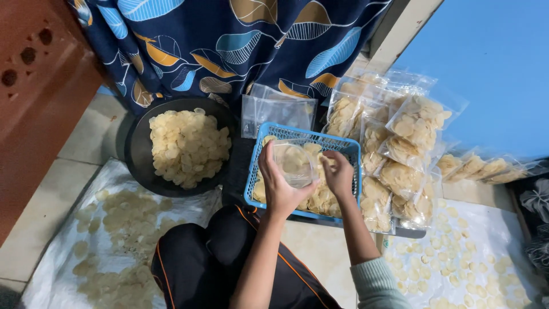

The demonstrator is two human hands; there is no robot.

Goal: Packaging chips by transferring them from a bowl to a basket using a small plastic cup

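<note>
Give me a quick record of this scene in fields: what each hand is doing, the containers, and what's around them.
left hand: holds a clear plastic bag open above the basket
right hand: at the bag's mouth, over the chips
blue basket: holds pale round chips
black pan: heaped with the same chips, left of the basket
filled bags: piled right of the basket
empty bags: stacked behind the basket
floor sheets: loose chips spread out on both sides

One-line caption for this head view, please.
Left hand holds a clear plastic bag over a blue basket of pale chips while right hand reaches in; filled bags stacked alongside.
</note>
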